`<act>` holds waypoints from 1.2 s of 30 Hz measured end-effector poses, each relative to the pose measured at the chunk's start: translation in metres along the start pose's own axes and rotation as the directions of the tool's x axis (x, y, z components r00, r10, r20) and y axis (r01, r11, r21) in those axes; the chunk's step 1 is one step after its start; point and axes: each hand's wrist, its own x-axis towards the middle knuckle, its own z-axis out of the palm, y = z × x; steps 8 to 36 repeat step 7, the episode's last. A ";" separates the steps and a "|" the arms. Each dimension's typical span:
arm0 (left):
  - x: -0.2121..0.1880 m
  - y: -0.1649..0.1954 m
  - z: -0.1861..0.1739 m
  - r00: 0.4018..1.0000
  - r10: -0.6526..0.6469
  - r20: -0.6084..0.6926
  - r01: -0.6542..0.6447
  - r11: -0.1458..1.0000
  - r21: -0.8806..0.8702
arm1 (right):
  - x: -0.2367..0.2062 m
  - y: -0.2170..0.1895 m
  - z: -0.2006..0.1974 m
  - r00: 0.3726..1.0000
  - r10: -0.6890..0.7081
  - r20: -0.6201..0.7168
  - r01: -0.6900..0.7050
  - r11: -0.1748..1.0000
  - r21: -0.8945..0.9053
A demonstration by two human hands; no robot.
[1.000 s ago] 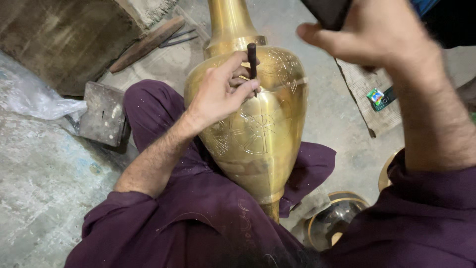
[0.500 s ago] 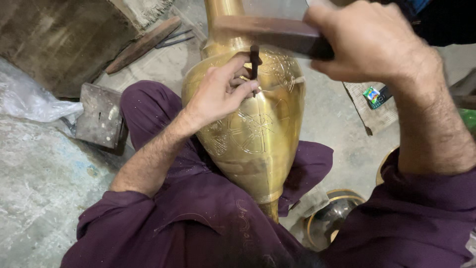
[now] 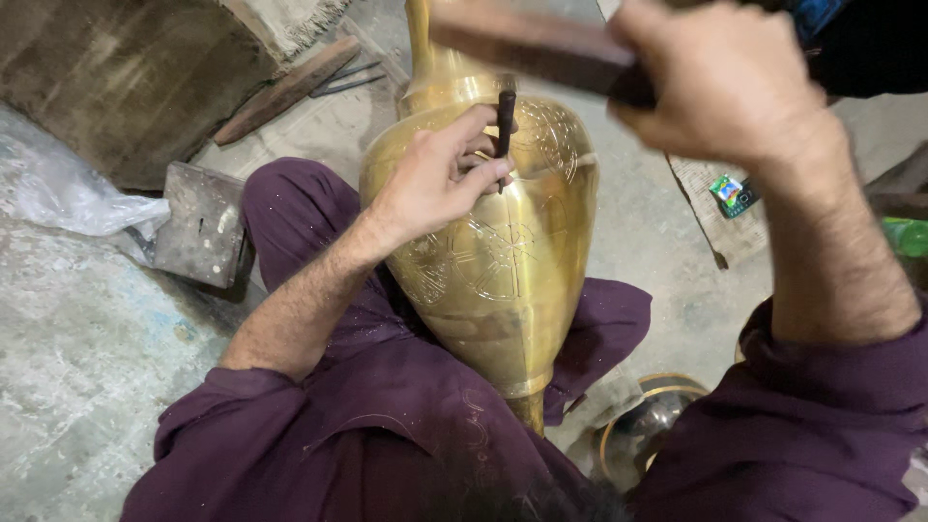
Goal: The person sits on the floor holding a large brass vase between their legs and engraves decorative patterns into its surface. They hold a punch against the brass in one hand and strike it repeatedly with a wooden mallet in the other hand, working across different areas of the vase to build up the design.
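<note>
The punch [image 3: 505, 124] is pinched in the left hand [image 3: 435, 179] on the brass vase [image 3: 493, 261]; the mallet [image 3: 527, 43], gripped in the right hand [image 3: 725, 82], should be dropped straight.

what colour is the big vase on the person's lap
Golden brass; the tall engraved metal vase carries circular line patterns, seen in the head view.

brass vase [image 3: 503, 261]: glossy, engraved | punch [image 3: 505, 121]: dark matt metal | floor [image 3: 77, 319]: rough concrete (dusty)

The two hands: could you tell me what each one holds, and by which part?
Left hand pinches a dark punch by its lower shaft; right hand grips a hammer by its handle.
</note>
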 end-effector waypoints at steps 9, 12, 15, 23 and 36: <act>0.000 0.001 0.000 1.000 -0.029 -0.007 0.029 0.999 -0.026 | -0.001 -0.001 -0.002 0.999 0.039 -0.021 -0.034 0.983 0.179; 0.000 0.001 0.000 1.000 -0.029 -0.007 0.029 0.999 -0.026 | -0.001 -0.001 -0.002 0.999 0.039 -0.021 -0.034 0.983 0.179; 0.000 0.001 0.000 1.000 -0.029 -0.007 0.029 0.999 -0.026 | -0.001 -0.001 -0.002 0.999 0.039 -0.021 -0.034 0.983 0.179; 0.000 0.001 0.000 1.000 -0.029 -0.007 0.029 0.999 -0.026 | -0.001 -0.001 -0.002 0.999 0.039 -0.021 -0.034 0.983 0.179; 0.000 0.001 0.000 1.000 -0.029 -0.007 0.029 0.999 -0.026 | -0.001 -0.001 -0.002 0.999 0.039 -0.021 -0.034 0.983 0.179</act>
